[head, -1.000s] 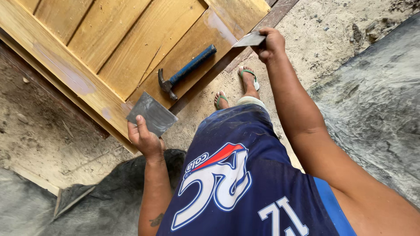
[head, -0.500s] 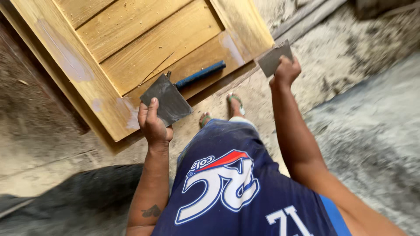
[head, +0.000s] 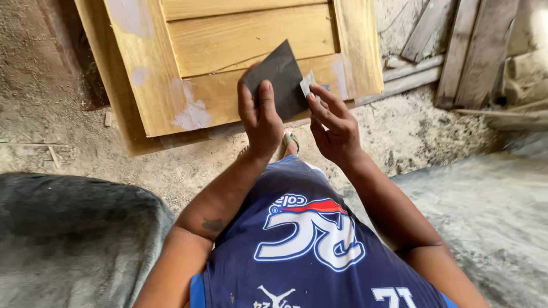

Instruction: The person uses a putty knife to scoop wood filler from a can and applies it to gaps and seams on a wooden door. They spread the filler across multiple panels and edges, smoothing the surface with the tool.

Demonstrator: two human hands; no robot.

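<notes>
A wooden door (head: 240, 40) lies flat on the dirt floor (head: 399, 131), taking up most of the view ahead. It is varnished yellow, with pale filler patches (head: 191, 111) on its frame near the lower corner and another up the left rail. Weathered planks (head: 474, 45) lean and lie off to the right, and a grey tarp (head: 68, 239) spreads across the lower left.

The person stands just short of the door's end, one sandalled foot (head: 291, 142) showing between the arms. Both hands are raised together over that corner. The left hand (head: 260, 122) grips a dark metal plate (head: 279, 77) from below, thumb and fingers closed on its lower edge, the plate tilted up on a corner. The right hand (head: 337, 128) pinches a smaller blade (head: 307, 84) between thumb and fingertips, its edge touching the plate's right side.

Judging by the patches, some filling looks done on this corner. They look rough and unsanded, so smoothing appears left. Whether any filler sits on the plate I cannot tell.
</notes>
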